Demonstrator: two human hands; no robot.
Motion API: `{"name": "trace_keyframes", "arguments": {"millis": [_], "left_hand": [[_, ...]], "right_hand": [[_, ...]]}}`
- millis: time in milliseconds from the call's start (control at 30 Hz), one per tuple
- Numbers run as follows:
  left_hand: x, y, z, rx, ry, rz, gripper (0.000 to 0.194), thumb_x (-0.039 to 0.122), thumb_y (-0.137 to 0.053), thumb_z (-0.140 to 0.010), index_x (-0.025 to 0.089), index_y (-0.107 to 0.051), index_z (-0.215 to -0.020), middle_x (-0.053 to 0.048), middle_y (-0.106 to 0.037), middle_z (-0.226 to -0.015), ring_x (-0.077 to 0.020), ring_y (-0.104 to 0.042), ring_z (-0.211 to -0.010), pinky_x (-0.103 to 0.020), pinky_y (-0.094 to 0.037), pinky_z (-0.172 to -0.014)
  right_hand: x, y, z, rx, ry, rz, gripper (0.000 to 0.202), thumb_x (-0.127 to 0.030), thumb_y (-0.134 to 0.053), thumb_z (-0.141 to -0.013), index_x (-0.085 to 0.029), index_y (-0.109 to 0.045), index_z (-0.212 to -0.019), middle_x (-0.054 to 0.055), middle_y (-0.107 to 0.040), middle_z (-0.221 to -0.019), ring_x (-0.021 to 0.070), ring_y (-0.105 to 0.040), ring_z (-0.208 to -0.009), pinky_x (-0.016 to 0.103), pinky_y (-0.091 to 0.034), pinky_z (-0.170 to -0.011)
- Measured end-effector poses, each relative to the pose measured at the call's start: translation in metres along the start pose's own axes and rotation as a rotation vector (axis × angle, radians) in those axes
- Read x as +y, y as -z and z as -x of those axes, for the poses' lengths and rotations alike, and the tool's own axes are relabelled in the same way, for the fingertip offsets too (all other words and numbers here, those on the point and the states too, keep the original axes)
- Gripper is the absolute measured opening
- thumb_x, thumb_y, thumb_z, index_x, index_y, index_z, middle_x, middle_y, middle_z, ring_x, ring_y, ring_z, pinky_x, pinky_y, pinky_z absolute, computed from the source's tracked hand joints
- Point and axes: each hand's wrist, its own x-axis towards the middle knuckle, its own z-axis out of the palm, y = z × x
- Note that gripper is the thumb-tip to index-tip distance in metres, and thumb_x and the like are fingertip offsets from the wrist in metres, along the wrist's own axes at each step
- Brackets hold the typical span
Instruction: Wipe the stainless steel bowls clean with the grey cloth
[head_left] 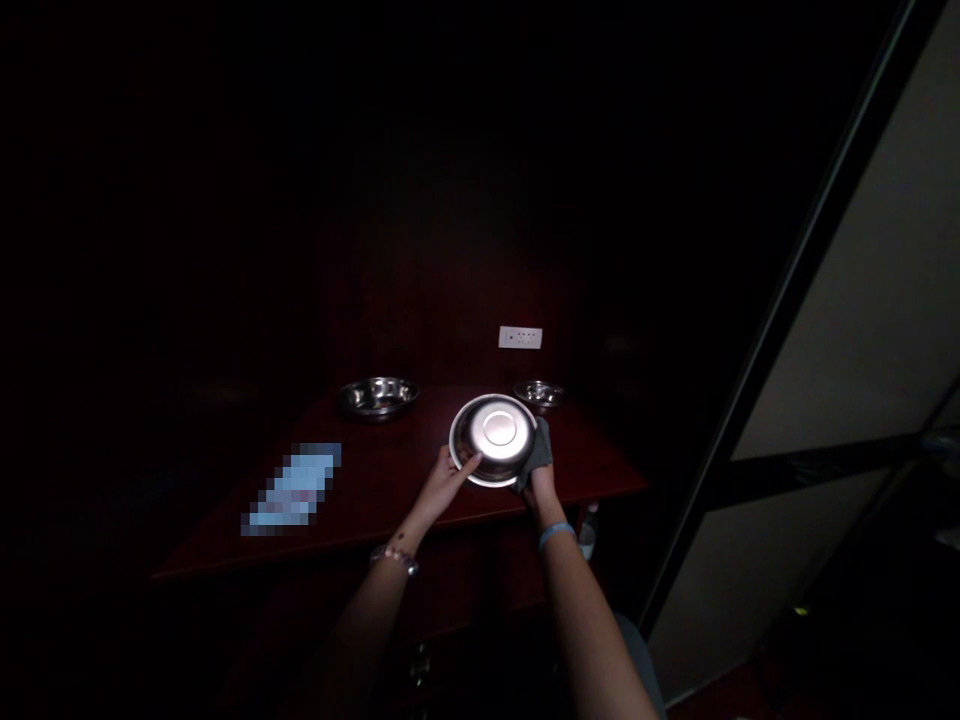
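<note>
A shiny metal bowl is held up over the front of the dark red desk, its outer base turned toward me. My left hand grips the bowl's lower left rim, thumb on the outside and fingers behind. At the right rim my right hand presses a dark grey cloth against the bowl; most of its fingers are hidden behind the cloth and bowl.
Two other metal bowls rest on the desk: a wide one at back left and a smaller one at back right. A blurred light-blue item lies at left. A white socket is on the back wall.
</note>
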Motion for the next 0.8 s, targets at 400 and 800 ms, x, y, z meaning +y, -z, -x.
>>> {"name": "trace_keyframes", "arguments": {"millis": [400,800], "left_hand": [[-0.009,0.001,-0.004,-0.006,-0.029,-0.022,0.066,0.064,-0.079,-0.069,0.021,-0.052,-0.111,-0.011,-0.074,-0.109,-0.0309,-0.072,-0.109,-0.052,-0.054,-0.103],[-0.014,0.002,-0.005,0.002,-0.075,-0.036,0.066,0.062,-0.075,-0.074,0.022,-0.045,-0.118,-0.012,-0.073,-0.114,-0.0299,-0.071,-0.112,-0.052,-0.054,-0.101]], "right_hand": [[-0.003,-0.005,0.002,0.03,0.051,0.023,0.036,-0.046,-0.066,-0.087,-0.024,-0.073,-0.114,0.0,-0.08,-0.114,0.0184,-0.073,-0.105,0.03,-0.057,-0.094],[-0.005,-0.005,0.005,0.073,0.047,0.047,0.038,-0.05,-0.064,-0.087,-0.022,-0.075,-0.111,0.002,-0.081,-0.108,0.0188,-0.074,-0.1,0.027,-0.058,-0.088]]}}
